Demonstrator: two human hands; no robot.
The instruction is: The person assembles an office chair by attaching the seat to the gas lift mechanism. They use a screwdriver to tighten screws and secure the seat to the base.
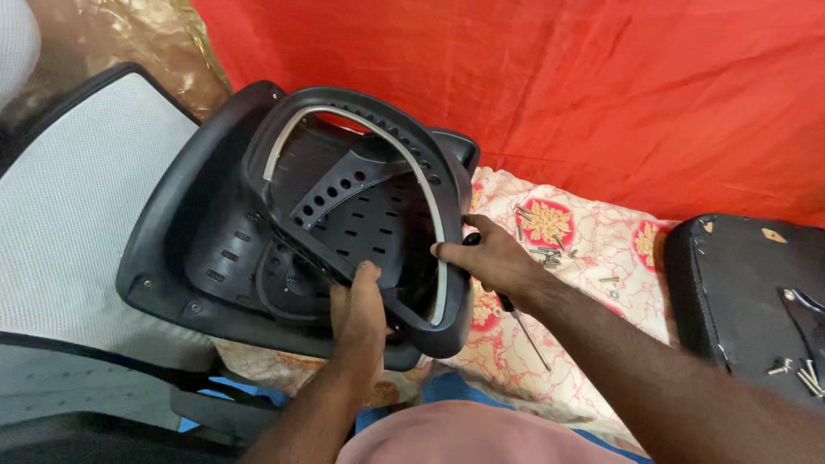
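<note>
Resting on a cream floral-patterned cloth, a black perforated plastic chair-back shell carries a curved black plastic frame with a grey inner strip nested on top of it. The left hand has its grip closed over the lower edge of the frame, thumb on top and fingers wrapped underneath (the fingertips are hidden). The right hand grips the frame's right rim, fingers curled around the edge while also pinching a black-handled screwdriver, whose thin metal shaft points down across the cloth. Loose silver screws lie on the cloth just beyond the right hand. A white mesh chair panel lies to the left, touching the shell. A black padded seat cushion sits well to the right, with more screws on it.
</note>
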